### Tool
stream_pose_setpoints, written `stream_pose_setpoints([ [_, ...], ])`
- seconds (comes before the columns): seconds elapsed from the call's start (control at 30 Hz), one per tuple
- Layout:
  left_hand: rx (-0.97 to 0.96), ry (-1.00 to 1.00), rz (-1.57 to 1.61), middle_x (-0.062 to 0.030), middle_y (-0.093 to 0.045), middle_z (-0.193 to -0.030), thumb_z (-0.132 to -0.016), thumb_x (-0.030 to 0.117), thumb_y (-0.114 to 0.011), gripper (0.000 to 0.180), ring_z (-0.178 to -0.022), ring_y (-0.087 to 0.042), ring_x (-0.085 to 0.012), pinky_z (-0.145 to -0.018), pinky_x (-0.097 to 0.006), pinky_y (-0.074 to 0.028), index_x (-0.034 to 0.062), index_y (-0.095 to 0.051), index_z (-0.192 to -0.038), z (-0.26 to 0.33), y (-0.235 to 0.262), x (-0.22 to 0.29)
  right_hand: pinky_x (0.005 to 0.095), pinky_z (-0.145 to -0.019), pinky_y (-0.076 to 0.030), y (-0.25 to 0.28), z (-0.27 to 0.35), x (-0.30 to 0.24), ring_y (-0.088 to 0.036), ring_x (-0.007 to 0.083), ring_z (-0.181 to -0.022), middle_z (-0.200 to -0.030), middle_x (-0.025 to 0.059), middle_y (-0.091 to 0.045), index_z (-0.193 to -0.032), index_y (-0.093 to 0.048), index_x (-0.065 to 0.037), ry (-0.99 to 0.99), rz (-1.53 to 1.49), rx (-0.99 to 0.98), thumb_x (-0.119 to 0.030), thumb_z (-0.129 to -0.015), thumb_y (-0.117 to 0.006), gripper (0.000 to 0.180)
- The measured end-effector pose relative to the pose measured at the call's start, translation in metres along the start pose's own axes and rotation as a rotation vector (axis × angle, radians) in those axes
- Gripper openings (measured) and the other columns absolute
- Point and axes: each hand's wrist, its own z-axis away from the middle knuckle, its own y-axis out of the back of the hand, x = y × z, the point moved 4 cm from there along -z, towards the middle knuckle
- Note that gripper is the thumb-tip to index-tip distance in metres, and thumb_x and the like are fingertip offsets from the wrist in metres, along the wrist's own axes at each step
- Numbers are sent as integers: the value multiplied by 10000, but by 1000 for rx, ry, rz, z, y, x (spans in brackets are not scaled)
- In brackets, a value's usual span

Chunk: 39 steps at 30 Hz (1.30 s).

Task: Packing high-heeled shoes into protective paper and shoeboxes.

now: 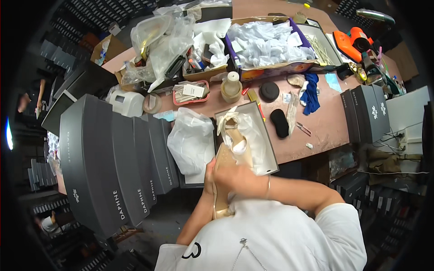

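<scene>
Close to my chest, my left hand (209, 177) grips the side of a beige sandal (222, 158), its tan sole toward me and a shiny gold end near my shirt. Across it lies my right hand (237, 179), smeared by motion; its fingers cannot be made out. Just beyond, a second cream sandal (236, 137) with a bow and a beaded strap shows over an open shoe box (271, 159). White tissue paper (255, 131) lines that box. To its left, more crumpled white paper (190, 140) covers a box part.
Dark grey shoe boxes (92, 167) stand stacked at my left, others (368, 113) at the right. On the pink table are a glue bottle (232, 83), a black brush-like block (279, 123), tweezers (304, 129), a blue cloth (311, 97) and a carton of crumpled paper (275, 67).
</scene>
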Motion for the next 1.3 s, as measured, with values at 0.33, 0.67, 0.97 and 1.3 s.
stream_pose_setpoints([
  [0.33,-171,177,66,-126,-623,-1066,-950,451,-361,513,-939,-625,-213,-814,-345,-526,43,-532,-1209,-4,16,-10,351,-455,-491,0,30,6,-645,221,-615,-739,34,-609,-851,-596,-126,33,-172,98,-150,-783,-582,73],
  [0.67,-600,201,249,-187,-616,-1076,-939,469,-321,589,-905,-641,-280,-789,-406,-541,11,-482,-1273,-12,31,-12,350,-458,-484,3,24,36,-599,217,-584,-697,40,-531,-862,-550,-124,-64,-143,248,-177,-820,-583,75],
  [0.97,-54,69,155,-134,-627,-971,-937,495,-322,577,-749,-632,-225,-624,-331,-534,26,-516,-1212,-2,10,-4,406,-517,-527,-7,-9,27,-627,268,-579,-734,109,-588,-838,-553,-60,-245,-44,-31,-175,-781,-607,139],
  [1.3,-13,-18,-56,-128,-647,-1013,-947,473,-353,545,-934,-629,-238,-836,-373,-508,58,-526,-1254,2,20,14,395,-551,-526,-12,-27,8,-624,281,-594,-726,88,-573,-912,-546,-40,-13,-127,-30,-132,-794,-557,150],
])
